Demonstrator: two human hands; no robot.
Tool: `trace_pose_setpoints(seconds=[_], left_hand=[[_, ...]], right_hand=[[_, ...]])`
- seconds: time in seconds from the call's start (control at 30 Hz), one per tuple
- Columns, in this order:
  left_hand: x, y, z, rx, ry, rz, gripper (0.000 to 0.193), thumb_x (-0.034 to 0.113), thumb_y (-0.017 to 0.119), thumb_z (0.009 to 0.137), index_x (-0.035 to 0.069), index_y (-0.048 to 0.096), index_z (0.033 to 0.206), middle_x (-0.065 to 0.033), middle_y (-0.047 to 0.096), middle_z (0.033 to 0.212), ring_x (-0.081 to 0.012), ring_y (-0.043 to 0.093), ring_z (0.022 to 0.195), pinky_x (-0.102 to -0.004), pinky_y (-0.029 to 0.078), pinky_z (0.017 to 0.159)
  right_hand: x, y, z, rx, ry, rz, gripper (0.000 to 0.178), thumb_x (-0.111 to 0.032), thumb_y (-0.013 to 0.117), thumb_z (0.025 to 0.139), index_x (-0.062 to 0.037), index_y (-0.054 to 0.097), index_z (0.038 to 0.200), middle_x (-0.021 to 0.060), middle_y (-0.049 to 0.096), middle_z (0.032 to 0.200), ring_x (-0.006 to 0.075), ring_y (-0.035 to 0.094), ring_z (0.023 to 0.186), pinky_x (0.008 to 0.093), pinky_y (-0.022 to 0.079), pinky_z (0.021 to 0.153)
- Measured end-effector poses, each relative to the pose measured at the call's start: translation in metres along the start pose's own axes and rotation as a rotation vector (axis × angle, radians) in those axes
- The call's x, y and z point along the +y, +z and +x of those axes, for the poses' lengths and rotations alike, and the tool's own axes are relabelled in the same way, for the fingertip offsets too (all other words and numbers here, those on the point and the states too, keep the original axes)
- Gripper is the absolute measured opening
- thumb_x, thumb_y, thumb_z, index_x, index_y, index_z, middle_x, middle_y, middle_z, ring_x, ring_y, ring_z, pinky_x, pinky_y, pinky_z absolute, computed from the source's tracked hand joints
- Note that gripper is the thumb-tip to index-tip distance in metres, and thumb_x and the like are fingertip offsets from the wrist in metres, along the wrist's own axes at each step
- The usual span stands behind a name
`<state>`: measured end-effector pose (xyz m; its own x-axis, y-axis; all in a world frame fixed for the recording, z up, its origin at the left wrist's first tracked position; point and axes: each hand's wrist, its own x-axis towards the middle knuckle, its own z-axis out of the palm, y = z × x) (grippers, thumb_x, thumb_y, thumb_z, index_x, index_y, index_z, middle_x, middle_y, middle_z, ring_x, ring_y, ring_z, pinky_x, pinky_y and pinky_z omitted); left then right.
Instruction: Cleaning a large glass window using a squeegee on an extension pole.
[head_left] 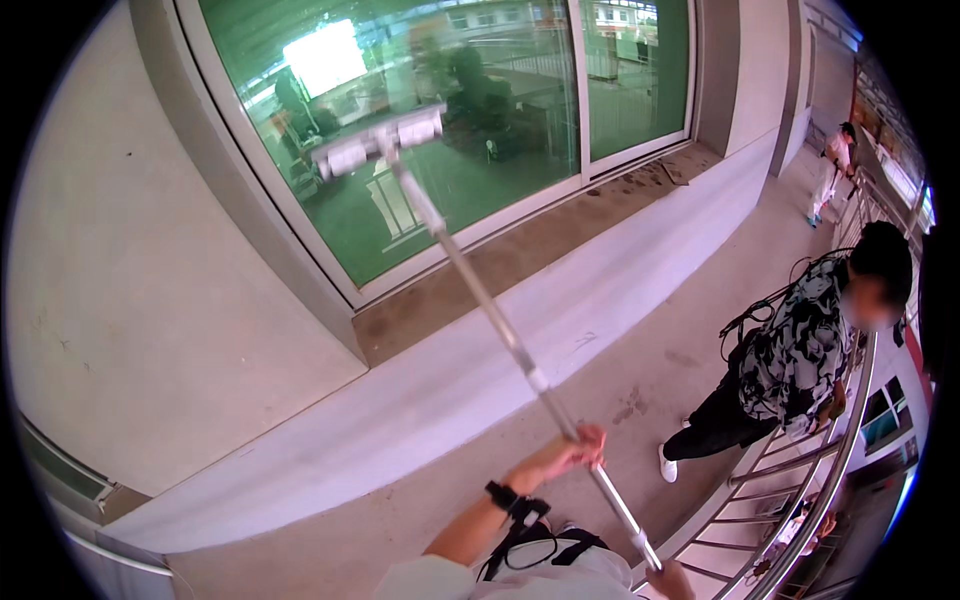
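A long-handled window cleaner slants across the view on a silvery pole (pixel 490 310). Its wide head (pixel 380 142), fitted with white pads, lies in front of the green-tinted window glass (pixel 520 150); whether it presses on the pane I cannot tell. My left hand (pixel 572 452) wraps around the lower part of the pole, a black strapped device on its wrist. Farther down, at the lower edge of the view, my right hand (pixel 670 580) closes on the pole's bottom end, partly cut off.
A brown-stained sill (pixel 500 260) runs under the window above a pale wall. A person in a patterned shirt (pixel 795 340) leans by the metal railing (pixel 850 440) at right. Another person (pixel 832 170) stands farther along the walkway. A cable hangs from my wrist device.
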<state>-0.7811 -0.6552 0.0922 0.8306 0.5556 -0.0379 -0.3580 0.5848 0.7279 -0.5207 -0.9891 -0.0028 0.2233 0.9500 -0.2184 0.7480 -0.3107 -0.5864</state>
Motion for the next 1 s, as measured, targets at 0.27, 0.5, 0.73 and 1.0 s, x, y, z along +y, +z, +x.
trace_pose_setpoints(seconds=[0.27,0.5,0.73,1.0], left_hand=[[-0.056,0.014,-0.045,0.118,-0.182,-0.118,0.003,0.006,0.054,0.084,0.006,0.052,0.087,0.0026,0.040,0.058,-0.0144,0.048,0.061,-0.0348,0.045,0.081],[-0.027,0.024,-0.033,0.083,-0.004,-0.178,0.004,0.007,0.046,0.083,0.008,0.050,0.080,0.0046,0.031,0.052,-0.0122,0.041,0.053,-0.0309,0.042,0.067],[0.108,0.053,-0.037,0.150,0.197,-0.071,0.003,0.005,0.046,0.081,0.008,0.048,0.079,0.0054,0.030,0.049,-0.0085,0.030,0.041,-0.0277,0.037,0.050],[0.166,0.030,-0.074,0.268,0.262,0.050,0.004,0.005,0.049,0.082,0.007,0.049,0.086,0.0061,0.029,0.050,-0.0071,0.030,0.043,-0.0254,0.035,0.050]], right_hand=[[-0.007,-0.004,-0.081,-0.073,0.067,0.043,0.020,-0.020,0.065,0.077,0.0001,0.066,0.078,0.0221,0.060,0.063,0.0384,0.060,0.059,0.0473,0.048,0.056],[0.018,0.006,-0.032,-0.094,0.162,0.011,0.037,-0.021,0.067,0.078,0.0079,0.052,0.061,0.0257,0.048,0.052,0.0385,0.051,0.046,0.0457,0.038,0.047],[-0.043,0.050,0.034,0.086,0.021,0.143,0.038,-0.029,0.064,0.081,0.0064,0.057,0.069,0.0299,0.054,0.065,0.0485,0.055,0.065,0.0522,0.040,0.056],[-0.177,0.062,0.055,0.077,0.040,0.141,0.030,-0.021,0.062,0.078,0.0068,0.055,0.072,0.0288,0.054,0.068,0.0442,0.054,0.065,0.0500,0.041,0.057]])
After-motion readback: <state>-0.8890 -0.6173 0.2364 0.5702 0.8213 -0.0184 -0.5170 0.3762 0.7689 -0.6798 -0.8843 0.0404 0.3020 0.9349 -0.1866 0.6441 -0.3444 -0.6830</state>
